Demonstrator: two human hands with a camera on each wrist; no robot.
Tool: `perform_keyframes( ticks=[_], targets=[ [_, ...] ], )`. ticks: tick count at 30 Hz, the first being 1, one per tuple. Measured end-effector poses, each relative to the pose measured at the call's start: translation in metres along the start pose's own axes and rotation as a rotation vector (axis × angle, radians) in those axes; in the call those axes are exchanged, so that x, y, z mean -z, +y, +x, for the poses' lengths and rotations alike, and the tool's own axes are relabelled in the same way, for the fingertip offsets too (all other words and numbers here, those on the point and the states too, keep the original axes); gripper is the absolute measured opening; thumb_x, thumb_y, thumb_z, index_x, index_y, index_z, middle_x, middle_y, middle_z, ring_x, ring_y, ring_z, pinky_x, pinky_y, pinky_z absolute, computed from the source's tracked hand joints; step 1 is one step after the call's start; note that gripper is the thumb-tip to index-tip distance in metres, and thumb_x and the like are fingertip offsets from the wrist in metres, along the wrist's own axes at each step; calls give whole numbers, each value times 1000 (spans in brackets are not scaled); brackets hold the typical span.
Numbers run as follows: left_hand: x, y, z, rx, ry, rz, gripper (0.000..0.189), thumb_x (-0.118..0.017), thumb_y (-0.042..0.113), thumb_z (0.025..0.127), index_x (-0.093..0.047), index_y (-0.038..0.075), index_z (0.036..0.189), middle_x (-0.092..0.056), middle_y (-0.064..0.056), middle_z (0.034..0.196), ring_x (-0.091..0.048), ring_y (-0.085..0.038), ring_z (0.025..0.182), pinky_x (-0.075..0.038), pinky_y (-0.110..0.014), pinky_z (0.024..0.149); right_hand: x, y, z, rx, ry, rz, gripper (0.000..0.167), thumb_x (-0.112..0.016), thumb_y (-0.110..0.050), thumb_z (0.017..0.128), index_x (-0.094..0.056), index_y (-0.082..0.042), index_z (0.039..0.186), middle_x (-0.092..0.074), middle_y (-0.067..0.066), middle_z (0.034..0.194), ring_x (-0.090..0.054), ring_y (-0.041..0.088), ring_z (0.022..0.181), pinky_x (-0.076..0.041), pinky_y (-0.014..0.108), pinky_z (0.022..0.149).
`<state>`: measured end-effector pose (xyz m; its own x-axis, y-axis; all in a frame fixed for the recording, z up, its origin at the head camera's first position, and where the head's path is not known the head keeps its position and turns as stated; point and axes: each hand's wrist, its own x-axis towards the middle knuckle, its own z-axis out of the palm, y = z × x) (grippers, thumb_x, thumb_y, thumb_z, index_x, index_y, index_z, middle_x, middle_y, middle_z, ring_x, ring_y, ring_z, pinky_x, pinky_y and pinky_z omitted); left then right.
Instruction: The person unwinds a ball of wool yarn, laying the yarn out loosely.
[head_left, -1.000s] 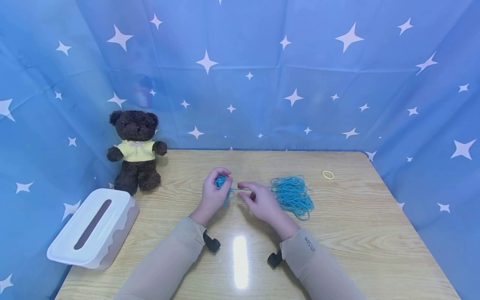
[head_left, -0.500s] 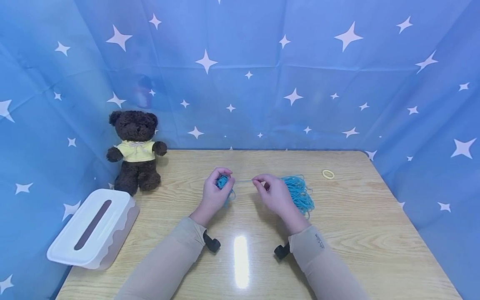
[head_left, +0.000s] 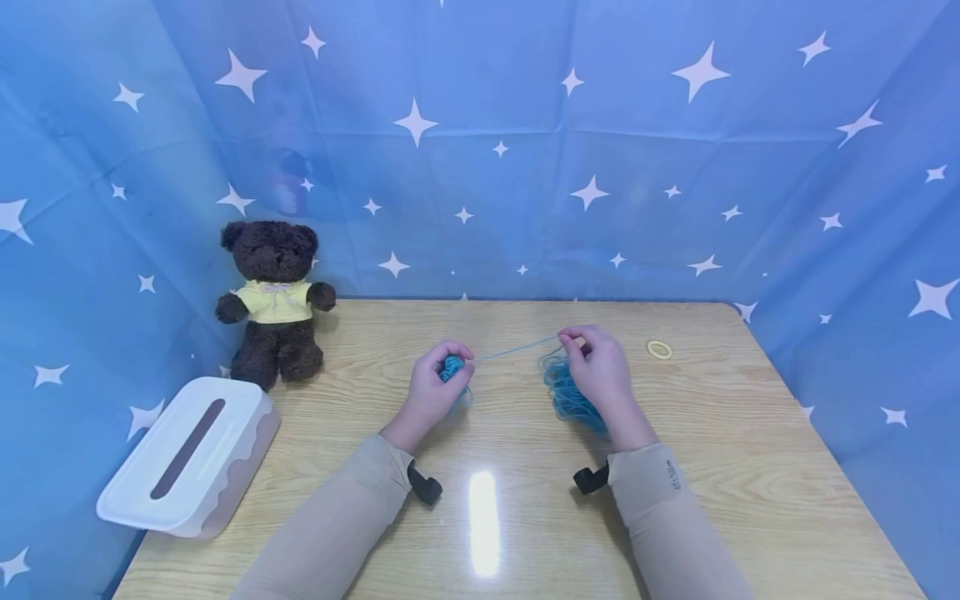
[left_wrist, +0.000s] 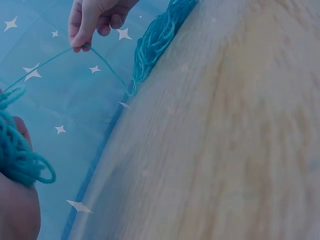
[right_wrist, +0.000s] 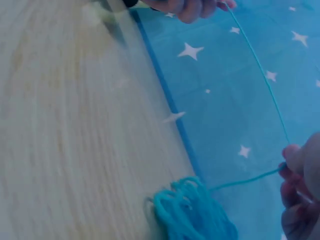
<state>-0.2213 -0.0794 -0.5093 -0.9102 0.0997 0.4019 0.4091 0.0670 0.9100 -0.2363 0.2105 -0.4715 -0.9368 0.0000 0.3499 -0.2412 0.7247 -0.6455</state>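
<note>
In the head view my left hand (head_left: 433, 385) grips a small bundle of blue yarn (head_left: 453, 367), with loose loops hanging below it. A single strand (head_left: 517, 347) stretches from that bundle to my right hand (head_left: 602, 367), which pinches it between thumb and fingertips. Beneath the right hand lies a larger loose pile of blue yarn (head_left: 564, 392), partly covered by that hand. From the pinch the strand runs down to the pile, as the left wrist view shows with the yarn pile (left_wrist: 155, 42) and the right wrist view with the same pile (right_wrist: 192, 212).
A yellow ring (head_left: 659, 350) lies right of the yarn on the wooden table (head_left: 750, 467). At the left stand a white lidded box (head_left: 135, 487) with a slot and a dark brown teddy bear (head_left: 277, 346) in a yellow top. A blue starry curtain (head_left: 510, 200) hangs behind.
My right hand has moved right and slightly away from me, drawing out a longer strand between the hands. It now pinches the strand over the pile. The left hand has barely moved.
</note>
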Motion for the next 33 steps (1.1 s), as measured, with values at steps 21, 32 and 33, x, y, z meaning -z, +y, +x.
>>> perform_keyframes(
  ticks=[21, 32, 33],
  targets=[
    [1, 5, 0, 99, -41, -79, 7, -71, 4, 102, -68, 0, 106, -61, 3, 85, -55, -8, 66, -48, -20, 60, 24, 40, 10, -195, 137, -67, 30, -62, -30, 114, -78, -8, 128, -74, 18, 129, -71, 34, 88, -51, 33, 69],
    [2, 1, 2, 107, 38, -60, 24, -79, 9, 100, -59, 5, 87, -70, -12, 105, -60, -9, 62, -52, -22, 56, 28, 53, 9, -337, 113, -112, 32, -59, -30, 115, -76, -9, 131, -72, 21, 135, -69, 43, 107, -56, 54, 82],
    [2, 0, 3, 104, 54, -51, 26, -79, 10, 100, -58, 5, 86, -71, -13, 112, -61, -8, 63, -53, -21, 56, 28, 54, 9, -345, 106, -128, 32, -59, -29, 114, -76, -8, 131, -71, 22, 135, -68, 45, 112, -56, 57, 86]
  ],
)
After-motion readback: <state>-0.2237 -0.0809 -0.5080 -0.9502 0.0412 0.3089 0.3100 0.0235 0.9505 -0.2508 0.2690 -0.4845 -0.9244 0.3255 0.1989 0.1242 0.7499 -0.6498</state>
